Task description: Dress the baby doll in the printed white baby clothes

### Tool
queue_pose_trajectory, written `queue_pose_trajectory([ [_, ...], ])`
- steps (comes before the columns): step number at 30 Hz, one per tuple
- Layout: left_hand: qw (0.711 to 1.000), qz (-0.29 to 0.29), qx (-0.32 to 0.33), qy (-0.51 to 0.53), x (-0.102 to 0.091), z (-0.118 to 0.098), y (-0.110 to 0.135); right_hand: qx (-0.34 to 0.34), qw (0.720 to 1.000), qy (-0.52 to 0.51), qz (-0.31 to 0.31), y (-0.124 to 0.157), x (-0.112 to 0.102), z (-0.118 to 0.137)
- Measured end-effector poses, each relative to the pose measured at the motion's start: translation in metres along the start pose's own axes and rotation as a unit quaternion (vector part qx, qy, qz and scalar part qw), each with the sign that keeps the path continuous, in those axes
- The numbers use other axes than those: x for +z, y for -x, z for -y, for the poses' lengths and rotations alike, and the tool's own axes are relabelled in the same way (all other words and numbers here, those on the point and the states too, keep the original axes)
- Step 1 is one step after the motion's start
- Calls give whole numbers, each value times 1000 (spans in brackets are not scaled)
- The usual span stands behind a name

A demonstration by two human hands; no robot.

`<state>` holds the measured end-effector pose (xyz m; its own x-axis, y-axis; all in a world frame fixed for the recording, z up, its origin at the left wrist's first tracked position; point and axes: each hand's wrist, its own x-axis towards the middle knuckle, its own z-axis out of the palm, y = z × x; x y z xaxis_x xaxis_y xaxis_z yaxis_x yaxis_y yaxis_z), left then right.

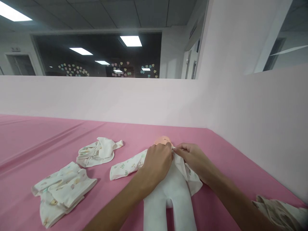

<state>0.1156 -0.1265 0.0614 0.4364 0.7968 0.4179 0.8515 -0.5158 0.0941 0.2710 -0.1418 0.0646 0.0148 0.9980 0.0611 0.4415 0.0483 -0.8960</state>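
Note:
A baby doll (168,189) with a white body lies on its back, its legs toward me. Part of its peach head (163,140) shows beyond my hands. Around its upper body is a white printed baby shirt (130,165), one sleeve stretched out to the left and the front hanging open on the right. My left hand (158,160) is closed at the doll's neck, on the shirt's collar edge; its fingertips are partly hidden. My right hand (190,157) pinches the collar edge just beside it.
A crumpled white printed baby garment (98,152) and a folded printed one (64,192) lie at left. A beige and white cloth bundle (279,211) sits at lower right. The pink sheet (48,138) meets white walls (96,98) behind and at right.

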Motion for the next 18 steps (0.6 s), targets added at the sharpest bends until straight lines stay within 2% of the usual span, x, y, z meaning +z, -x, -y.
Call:
queue_pose_trajectory([
  [8, 999, -22, 6, -31, 11, -2, 1, 20, 997, -76, 20, 1, 0, 3],
  [18, 1000, -26, 8, -8, 15, 3, -3, 33, 985, -166, 42, 0, 2, 2],
])
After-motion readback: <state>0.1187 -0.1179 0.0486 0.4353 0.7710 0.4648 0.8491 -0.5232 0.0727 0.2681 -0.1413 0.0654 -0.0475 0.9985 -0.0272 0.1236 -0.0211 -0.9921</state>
